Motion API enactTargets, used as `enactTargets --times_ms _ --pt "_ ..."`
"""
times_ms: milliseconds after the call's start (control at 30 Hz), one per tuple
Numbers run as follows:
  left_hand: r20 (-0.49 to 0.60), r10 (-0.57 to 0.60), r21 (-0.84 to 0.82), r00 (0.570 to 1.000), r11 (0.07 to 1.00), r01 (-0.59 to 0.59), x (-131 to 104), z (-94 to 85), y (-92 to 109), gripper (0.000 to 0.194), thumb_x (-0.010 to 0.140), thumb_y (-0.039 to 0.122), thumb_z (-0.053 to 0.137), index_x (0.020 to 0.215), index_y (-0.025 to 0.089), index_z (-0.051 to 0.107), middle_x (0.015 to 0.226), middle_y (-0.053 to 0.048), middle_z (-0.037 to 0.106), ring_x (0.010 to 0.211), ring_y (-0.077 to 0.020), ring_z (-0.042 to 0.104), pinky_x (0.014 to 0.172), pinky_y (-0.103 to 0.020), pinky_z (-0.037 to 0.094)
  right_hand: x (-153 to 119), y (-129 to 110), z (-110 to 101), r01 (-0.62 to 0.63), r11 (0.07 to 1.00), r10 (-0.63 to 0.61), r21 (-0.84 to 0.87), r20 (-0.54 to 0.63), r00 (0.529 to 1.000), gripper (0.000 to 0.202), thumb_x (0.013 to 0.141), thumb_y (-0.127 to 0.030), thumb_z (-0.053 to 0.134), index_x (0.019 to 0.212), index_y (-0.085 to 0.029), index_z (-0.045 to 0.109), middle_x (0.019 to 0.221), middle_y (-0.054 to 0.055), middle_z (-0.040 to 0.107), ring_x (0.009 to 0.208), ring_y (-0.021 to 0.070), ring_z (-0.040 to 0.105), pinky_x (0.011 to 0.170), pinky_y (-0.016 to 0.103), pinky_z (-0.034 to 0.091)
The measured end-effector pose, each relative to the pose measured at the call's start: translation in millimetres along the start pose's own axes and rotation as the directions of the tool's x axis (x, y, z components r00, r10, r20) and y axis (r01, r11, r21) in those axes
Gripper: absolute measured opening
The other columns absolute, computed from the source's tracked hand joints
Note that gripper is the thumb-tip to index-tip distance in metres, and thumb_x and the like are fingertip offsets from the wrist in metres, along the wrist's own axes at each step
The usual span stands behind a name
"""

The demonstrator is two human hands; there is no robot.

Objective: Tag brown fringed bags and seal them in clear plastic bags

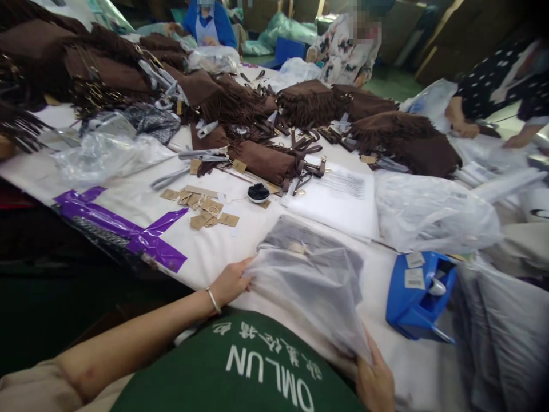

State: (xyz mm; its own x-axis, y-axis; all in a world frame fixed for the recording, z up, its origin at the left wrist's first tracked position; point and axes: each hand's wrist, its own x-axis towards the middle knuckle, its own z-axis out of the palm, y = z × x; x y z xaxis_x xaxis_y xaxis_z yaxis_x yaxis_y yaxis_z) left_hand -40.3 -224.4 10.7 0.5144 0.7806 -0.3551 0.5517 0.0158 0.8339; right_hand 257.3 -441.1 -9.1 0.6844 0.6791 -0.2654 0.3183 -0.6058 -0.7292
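The fingers (245, 268) of the left hand (229, 283) are closed on the left edge of a translucent plastic bag (306, 289), and the right hand (375, 375) grips its near right corner. The bag is on the worktop (214, 252) in front of the person, something dark showing through it. Brown paper tags (210, 212) lie beyond its left side; a blue tape dispenser (418, 300) sits to its right, and brown fringed bags (266, 162) are heaped farther back.

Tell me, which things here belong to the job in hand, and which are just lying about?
In hand:
- frosted plastic bag, held by the left hand and right hand
- dark item inside it

Apparently lying about, untouched by these hands:
- brown fringed bags
- brown tags
- blue holder
- purple tape
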Motion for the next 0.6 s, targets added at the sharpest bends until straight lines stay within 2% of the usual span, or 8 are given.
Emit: enactTargets --times_ms 100,133,200,300,367,467,533,600 --pt "-0.033 0.132 0.21 0.991 0.97 -0.123 7 -2.6 -3 0.07 0.062 0.006 0.043 0.131 0.016 0.05 0.117 -0.006 0.064 0.104 -0.0218 0.061 0.098 -0.032 0.045 12 14 -13 -0.131 0.983 0.127 -0.125 -0.041 0.991 0.062 0.078 -0.057 0.042 0.132 -0.026 0.05 0.086 0.004 0.072 0.092 0.0317 0.065 0.079 0.044 0.051" --pt "-0.023 0.155 0.277 0.988 0.95 -0.143 3 -3.2 -7 0.07 0.062 0.005 0.043 0.131 0.015 0.05 0.122 -0.007 0.061 0.111 -0.0229 0.058 0.101 -0.034 0.042 13 23 -15 -0.126 0.978 0.118 -0.168 -0.056 0.991 0.065 0.076 -0.058 0.045 0.133 -0.027 0.048 0.086 0.005 0.072 0.088 0.0326 0.065 0.078 0.046 0.051" --pt "-0.032 0.221 0.378 0.975 0.905 -0.193 -7 -2.6 -15 0.069 0.068 0.006 0.042 0.136 0.013 0.043 0.131 -0.01 0.054 0.119 -0.0242 0.052 0.105 -0.039 0.039 11 38 -16 0.02 0.976 -0.042 -0.217 -0.101 0.994 0.071 0.069 -0.055 0.054 0.132 -0.024 0.049 0.098 0.008 0.071 0.092 0.0344 0.064 0.085 0.051 0.048" --pt "-0.054 0.445 0.482 0.894 0.795 -0.367 -12 0.6 -17 0.066 0.077 0.005 0.04 0.142 0.015 0.032 0.145 -0.011 0.037 0.134 -0.0243 0.033 0.113 -0.045 0.027 8 41 -7 0.345 0.92 -0.375 -0.187 -0.157 0.914 0.065 0.067 -0.042 0.061 0.127 -0.018 0.055 0.132 0.01 0.053 0.122 0.0335 0.048 0.107 0.05 0.033" --pt "0.12 0.568 0.466 0.814 0.692 -0.551 -2 2.2 -13 0.062 0.081 0.003 0.036 0.141 0.021 0.036 0.146 -0.007 0.035 0.137 -0.0215 0.028 0.115 -0.045 0.023 10 30 2 0.461 0.883 -0.468 -0.083 -0.092 0.879 0.046 0.075 -0.033 0.051 0.118 -0.023 0.062 0.136 0.003 0.05 0.13 0.0271 0.04 0.113 0.047 0.024" --pt "0.377 0.585 0.365 0.718 0.619 -0.696 16 3.1 -11 0.062 0.081 0.0 0.033 0.137 0.026 0.043 0.14 -0.003 0.045 0.132 -0.0172 0.037 0.114 -0.041 0.026 16 17 13 0.5 0.861 -0.505 0.092 0.039 0.862 0.043 0.083 -0.024 0.032 0.106 -0.029 0.069 0.121 -0.001 0.062 0.123 0.0203 0.049 0.113 0.047 0.025" --pt "0.389 0.553 0.391 0.737 0.625 -0.676 23 4.0 -14 0.064 0.079 -0.001 0.033 0.136 0.026 0.044 0.14 -0.003 0.045 0.131 -0.0174 0.039 0.113 -0.041 0.028 21 17 14 0.528 0.845 -0.534 0.086 0.078 0.842 0.045 0.083 -0.022 0.031 0.108 -0.029 0.068 0.121 0.0 0.063 0.122 0.0206 0.05 0.111 0.049 0.026" --pt "0.33 0.546 0.449 0.77 0.626 -0.637 24 6.1 -21 0.067 0.076 -0.002 0.032 0.136 0.027 0.044 0.14 -0.001 0.044 0.13 -0.0179 0.04 0.112 -0.041 0.03 25 21 8 0.572 0.82 -0.57 0.027 0.129 0.811 0.044 0.081 -0.022 0.036 0.114 -0.029 0.064 0.126 0.002 0.059 0.124 0.023 0.048 0.109 0.051 0.029"
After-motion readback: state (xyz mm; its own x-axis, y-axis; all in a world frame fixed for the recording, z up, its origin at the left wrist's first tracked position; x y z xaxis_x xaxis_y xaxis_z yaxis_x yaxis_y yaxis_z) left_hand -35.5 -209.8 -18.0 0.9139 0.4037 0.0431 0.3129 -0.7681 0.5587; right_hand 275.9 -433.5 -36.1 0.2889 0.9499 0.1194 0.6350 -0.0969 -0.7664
